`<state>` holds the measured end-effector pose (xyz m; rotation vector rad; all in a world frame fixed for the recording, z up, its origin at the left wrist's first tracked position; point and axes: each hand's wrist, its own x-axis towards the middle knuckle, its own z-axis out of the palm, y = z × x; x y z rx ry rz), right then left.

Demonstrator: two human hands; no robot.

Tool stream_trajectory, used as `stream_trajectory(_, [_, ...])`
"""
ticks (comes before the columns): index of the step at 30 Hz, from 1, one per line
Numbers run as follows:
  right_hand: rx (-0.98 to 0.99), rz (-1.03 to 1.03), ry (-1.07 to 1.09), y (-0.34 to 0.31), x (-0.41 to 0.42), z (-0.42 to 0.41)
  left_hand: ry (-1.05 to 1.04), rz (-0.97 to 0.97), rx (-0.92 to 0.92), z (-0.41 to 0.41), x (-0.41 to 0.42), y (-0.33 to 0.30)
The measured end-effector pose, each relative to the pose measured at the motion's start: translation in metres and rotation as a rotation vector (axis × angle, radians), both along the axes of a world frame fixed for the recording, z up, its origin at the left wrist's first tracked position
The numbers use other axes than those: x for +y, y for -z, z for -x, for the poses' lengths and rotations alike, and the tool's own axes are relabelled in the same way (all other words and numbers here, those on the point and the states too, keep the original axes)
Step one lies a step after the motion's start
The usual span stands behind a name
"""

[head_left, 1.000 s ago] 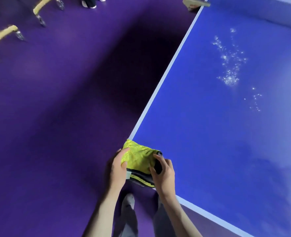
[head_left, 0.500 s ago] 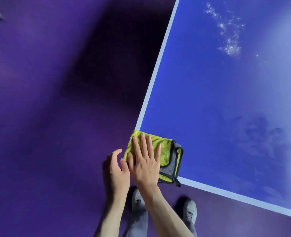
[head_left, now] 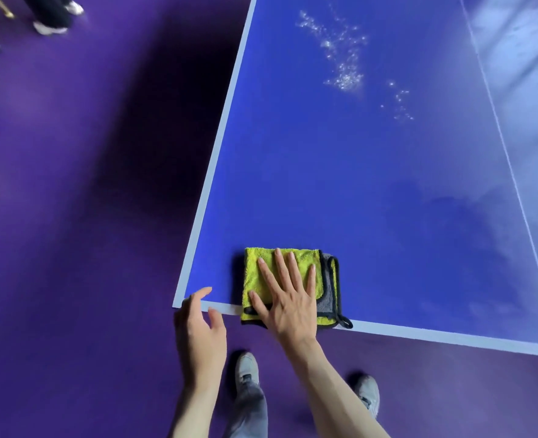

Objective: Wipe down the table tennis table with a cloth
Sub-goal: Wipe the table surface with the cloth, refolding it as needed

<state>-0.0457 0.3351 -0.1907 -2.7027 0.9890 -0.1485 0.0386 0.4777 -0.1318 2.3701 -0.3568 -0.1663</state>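
Item: wiping of a blue table (head_left: pixel 372 184), judged at its opening stage. The cloth (head_left: pixel 280 270) lies flat at the near left corner of the table, its near edge overhanging the white border line. Wiping done: little that can be told; a faint darker smear shows to the right of centre, cause uncertain. Wiping left: most of the surface, by appearance, including a scatter of bright droplets (head_left: pixel 343 58) well apart from the cloth, toward the far side. Cloth: folded square, yellow-green plush face uppermost, grey layer and dark piping showing at its right edge, small hanging loop at the near right corner. Right hand (head_left: pixel 288 298): fingers straight and spread, pressing flat on the cloth, gripping nothing. Left hand (head_left: pixel 199 330): loosely relaxed, empty, its fingertips at the table corner.
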Motion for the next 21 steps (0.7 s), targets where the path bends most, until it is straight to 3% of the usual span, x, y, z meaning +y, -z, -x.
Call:
stream_trajectory(11, [0.016, 0.035, 0.138, -0.001, -0.137, 0.197, 0.283, -0.021, -0.028, 0.168, -0.140, 0.007])
stream_trajectory(21, [0.085, 0.090, 0.359, -0.002, -0.280, 0.395, 0.317, -0.012, 0.060, 0.286, -0.233, 0.008])
